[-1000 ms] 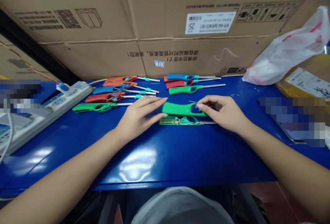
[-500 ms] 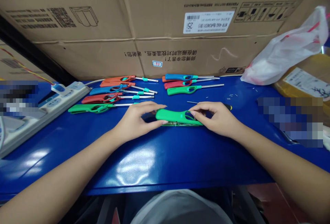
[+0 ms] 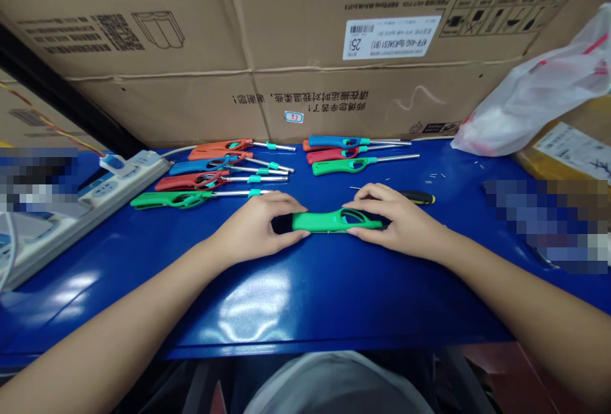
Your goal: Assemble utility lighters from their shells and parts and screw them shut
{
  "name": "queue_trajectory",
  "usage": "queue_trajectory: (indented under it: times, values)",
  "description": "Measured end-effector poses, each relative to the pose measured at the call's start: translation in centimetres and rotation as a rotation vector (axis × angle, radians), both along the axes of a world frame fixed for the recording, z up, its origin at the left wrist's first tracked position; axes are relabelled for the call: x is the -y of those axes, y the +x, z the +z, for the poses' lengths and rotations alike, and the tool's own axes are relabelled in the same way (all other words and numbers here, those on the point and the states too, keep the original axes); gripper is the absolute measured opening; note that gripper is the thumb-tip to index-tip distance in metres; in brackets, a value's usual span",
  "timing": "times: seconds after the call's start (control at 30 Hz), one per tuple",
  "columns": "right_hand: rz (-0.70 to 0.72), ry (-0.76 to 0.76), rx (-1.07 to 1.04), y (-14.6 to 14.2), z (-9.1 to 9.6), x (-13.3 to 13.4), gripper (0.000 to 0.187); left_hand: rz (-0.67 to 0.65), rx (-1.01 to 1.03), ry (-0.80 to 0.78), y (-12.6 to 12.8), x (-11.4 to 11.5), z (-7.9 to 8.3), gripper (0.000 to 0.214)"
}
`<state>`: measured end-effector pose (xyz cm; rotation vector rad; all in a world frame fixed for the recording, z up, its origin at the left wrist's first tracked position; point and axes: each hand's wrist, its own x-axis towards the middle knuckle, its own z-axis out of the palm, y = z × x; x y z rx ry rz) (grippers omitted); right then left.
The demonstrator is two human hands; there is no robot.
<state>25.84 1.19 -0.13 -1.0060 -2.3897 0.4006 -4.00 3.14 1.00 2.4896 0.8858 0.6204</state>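
A green lighter casing point(image 3: 321, 221) lies flat on the blue table in front of me, its trigger loop toward the right. My left hand point(image 3: 260, 224) pinches its left end between thumb and fingers. At the trigger-loop end, my right hand point(image 3: 398, 220) grips the casing with the thumb along the near edge and fingers at the far edge. A thin dark seam with a bit of metal shows along the near side. Just beyond my right hand lies a screwdriver point(image 3: 417, 197) with a black and yellow handle, its shaft partly hidden by my fingers.
Several long-nosed lighters in orange, blue, red and green point(image 3: 172, 199) lie at the left. Another group, with a green lighter point(image 3: 337, 166) nearest, lies at the back. A power strip point(image 3: 107, 188), a cardboard box point(image 3: 296, 26) and a plastic bag point(image 3: 525, 102) border the table point(image 3: 334, 299).
The upper casing half has come down and the gap along its near side has narrowed. My right thumb has moved from the trigger loop to the near edge.
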Motion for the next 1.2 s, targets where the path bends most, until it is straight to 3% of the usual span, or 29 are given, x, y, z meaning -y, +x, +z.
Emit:
queue_trajectory:
  times: [0.37, 0.8, 0.9, 1.07, 1.2]
  values:
    - [-0.005, -0.062, 0.071, 0.3, -0.3, 0.1, 0.035, 0.031, -0.034, -0.031, 0.0, 0.0, -0.2, 0.034]
    - [-0.093, -0.220, -0.069, -0.3, -0.5, 0.2, 0.036, 0.118, -0.031, -0.088, 0.3, 0.2, -0.3, 0.038]
    - [-0.072, -0.163, 0.001, -0.3, -0.3, 0.3, 0.035, 0.091, -0.121, 0.028, 0.5, 0.8, 0.0, 0.034]
    - [-0.001, 0.105, 0.236, 0.2, 0.0, 0.6, 0.037, 0.037, -0.330, 0.304, 0.9, 1.6, 0.2, 0.038]
    - [0.022, 0.252, 0.277, 0.4, 0.2, 0.8, 0.032, 0.027, -0.354, 0.356, 1.0, 1.8, 0.1, 0.035]
